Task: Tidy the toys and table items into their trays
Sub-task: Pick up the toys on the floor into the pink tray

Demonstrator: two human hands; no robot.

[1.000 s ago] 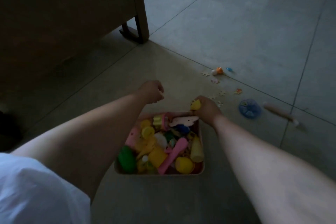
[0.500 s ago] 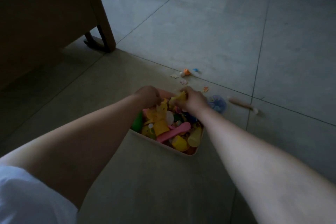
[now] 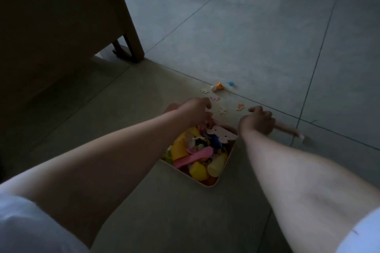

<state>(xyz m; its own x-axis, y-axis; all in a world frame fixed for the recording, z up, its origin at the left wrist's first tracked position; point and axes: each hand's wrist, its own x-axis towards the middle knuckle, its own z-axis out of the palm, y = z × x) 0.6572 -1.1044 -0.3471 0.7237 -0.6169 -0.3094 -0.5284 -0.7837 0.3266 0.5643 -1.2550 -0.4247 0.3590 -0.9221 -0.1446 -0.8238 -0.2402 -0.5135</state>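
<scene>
- The floor is pale, glossy tile with dark grout lines, in dim light; a duller, beige stretch lies under the arms.
- A wooden furniture piece fills the upper left, its leg standing on the tile.
- The tray, pinkish with rounded corners, sits on the floor between the forearms, heaped with toys: a pink spoon-like piece, yellow cups, and a pale flat bear-shaped board on top at the far end.
- Beyond the tray, loose bits lie scattered: an orange-and-white toy, a small blue piece, and flower-shaped chips.
- The left hand is at the tray's far rim, fingers curled down; whether it holds anything I cannot tell.
- The right hand is just right of the tray, fingers closed around a wooden stick that reaches out to the right, low over the tile.
</scene>
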